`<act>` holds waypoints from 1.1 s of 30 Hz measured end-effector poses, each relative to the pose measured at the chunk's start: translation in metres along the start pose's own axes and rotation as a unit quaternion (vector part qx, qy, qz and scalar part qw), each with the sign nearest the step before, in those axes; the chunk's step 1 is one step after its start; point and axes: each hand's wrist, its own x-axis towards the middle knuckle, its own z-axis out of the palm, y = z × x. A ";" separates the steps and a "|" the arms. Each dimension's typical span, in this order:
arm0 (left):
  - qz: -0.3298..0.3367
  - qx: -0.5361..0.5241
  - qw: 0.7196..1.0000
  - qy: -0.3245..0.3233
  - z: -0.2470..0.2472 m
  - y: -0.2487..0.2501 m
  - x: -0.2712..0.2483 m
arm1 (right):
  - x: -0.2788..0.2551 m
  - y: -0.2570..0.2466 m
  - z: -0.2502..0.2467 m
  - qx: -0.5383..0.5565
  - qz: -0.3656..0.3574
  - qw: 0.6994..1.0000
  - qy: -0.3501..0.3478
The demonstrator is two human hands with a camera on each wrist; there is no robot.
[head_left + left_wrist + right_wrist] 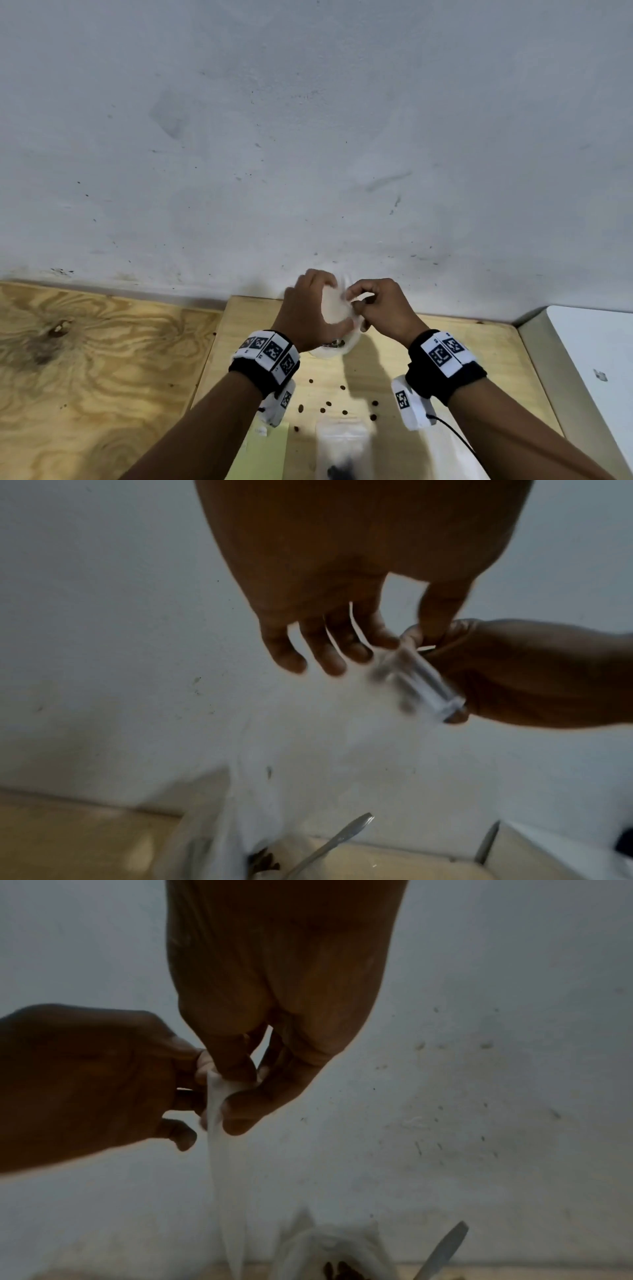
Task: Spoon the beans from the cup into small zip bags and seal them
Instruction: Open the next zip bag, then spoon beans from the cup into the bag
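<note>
Clear plastic zip bag is pinched at its top by both hands, left hand and right hand (fingers curled), above the cup.

Both hands hold one bag between them, left hand at its left, right hand at its right. Under the hands stands the cup. Nearer the person than the hands, loose beans lie on the table, and another bag behind them.
</note>
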 end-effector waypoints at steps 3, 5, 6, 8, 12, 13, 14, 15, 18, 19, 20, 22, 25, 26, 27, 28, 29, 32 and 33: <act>0.030 0.115 0.993 -0.016 0.004 -0.010 0.002 | 0.001 -0.002 -0.004 0.089 0.026 0.996 0.002; 0.048 0.128 0.990 -0.026 0.009 -0.017 0.006 | 0.001 -0.002 -0.006 0.118 0.025 0.993 -0.020; 0.062 0.133 0.989 -0.026 0.010 -0.018 0.007 | 0.000 -0.001 -0.006 0.123 0.026 0.992 -0.031; 0.081 0.152 0.985 -0.031 0.010 -0.019 0.010 | 0.000 0.002 -0.006 0.120 0.028 0.991 -0.044; 0.088 0.164 0.982 -0.027 0.010 -0.025 0.009 | 0.003 0.012 -0.002 0.056 0.011 0.998 0.001; 0.086 0.169 0.982 -0.022 0.011 -0.026 0.008 | 0.004 0.015 -0.001 0.047 0.008 0.999 0.016; 0.083 0.173 0.981 -0.020 0.011 -0.025 0.007 | 0.006 0.017 0.000 0.050 0.010 0.998 0.026; 0.081 0.173 0.981 -0.020 0.011 -0.025 0.006 | 0.007 0.019 0.001 0.051 0.013 0.998 0.031; 0.076 0.149 0.986 -0.024 0.016 -0.025 0.006 | 0.008 0.021 0.007 0.041 0.019 0.999 0.021; 0.073 0.138 0.987 -0.031 0.018 -0.026 0.007 | 0.009 0.021 0.009 0.037 0.024 0.999 0.014; 0.067 0.129 0.989 -0.042 0.020 -0.026 0.008 | 0.008 0.020 0.011 0.032 0.031 0.999 0.010; 0.057 0.117 0.990 -0.052 0.022 -0.029 0.010 | 0.009 0.018 0.014 0.008 0.044 0.999 0.013; 0.068 0.128 0.988 -0.060 0.021 -0.033 0.009 | 0.010 0.017 0.016 -0.045 0.064 0.997 0.016; 0.066 0.120 0.988 -0.065 0.019 -0.033 0.008 | 0.011 0.017 0.017 -0.046 0.073 0.996 0.007; 0.057 0.107 0.990 -0.069 0.018 -0.035 0.006 | 0.011 0.020 0.018 -0.036 0.083 0.996 -0.006; 0.039 0.095 0.992 -0.071 0.016 -0.036 0.004 | 0.012 0.022 0.018 -0.023 0.087 0.996 -0.020; 0.011 0.080 0.994 -0.072 0.014 -0.039 0.002 | 0.014 0.028 0.016 -0.013 0.086 0.996 -0.022; -0.128 0.017 0.989 -0.072 0.007 -0.059 -0.004 | 0.024 0.057 0.003 -0.010 0.070 0.995 0.070; -0.166 0.002 0.984 -0.071 0.004 -0.066 -0.006 | 0.028 0.070 -0.003 -0.022 0.078 0.991 0.107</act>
